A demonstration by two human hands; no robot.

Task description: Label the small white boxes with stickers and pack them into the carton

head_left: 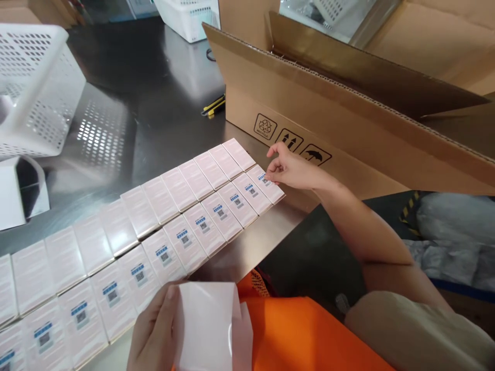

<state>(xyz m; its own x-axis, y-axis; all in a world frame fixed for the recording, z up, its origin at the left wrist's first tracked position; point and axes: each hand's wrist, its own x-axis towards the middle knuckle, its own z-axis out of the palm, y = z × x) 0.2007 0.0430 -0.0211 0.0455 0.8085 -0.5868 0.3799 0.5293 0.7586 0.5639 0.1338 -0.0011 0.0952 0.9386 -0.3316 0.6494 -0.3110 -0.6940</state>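
My left hand (154, 327), at the bottom of the head view, is closed around a folded sheet of glossy white label paper (207, 324). Pale pink small boxes (185, 180) lie side by side in two long rows on the metal table. Every box I can see in the near row has a sticker with a blue strip and a square code (220, 211). At that row's right end, the fingertips of my right hand (288, 167) touch the edge of the sticker on the last box (276, 191). Its index finger stands apart from the lower fingers.
A large open cardboard box (247, 82) stands right behind the rows. A yellow and black cutter knife (214, 106) lies beside it on the metal table (154, 118). White perforated baskets (58, 113) stand at the left and back. Plastic-wrapped bundles (456, 216) are at lower right.
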